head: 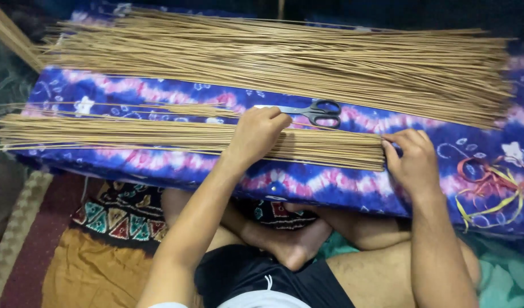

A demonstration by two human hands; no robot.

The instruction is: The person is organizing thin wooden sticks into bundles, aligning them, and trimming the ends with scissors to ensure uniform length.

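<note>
Left hand (256,134) presses flat on small bundle of thin tan sticks (159,137); right hand (413,159) pinches bundle's end; black-handled scissors (313,112) just beyond.

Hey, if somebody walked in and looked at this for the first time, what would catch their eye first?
Most likely the big heap of thin tan sticks spread across the far side of a vivid blue, pink and white tie-dye cushion. Nearer the person, a smaller bundle of sticks lies on the cushion, with the left hand pressing on its middle and the right hand at its right-hand ends. Black-handled scissors lie between the two piles.
</note>
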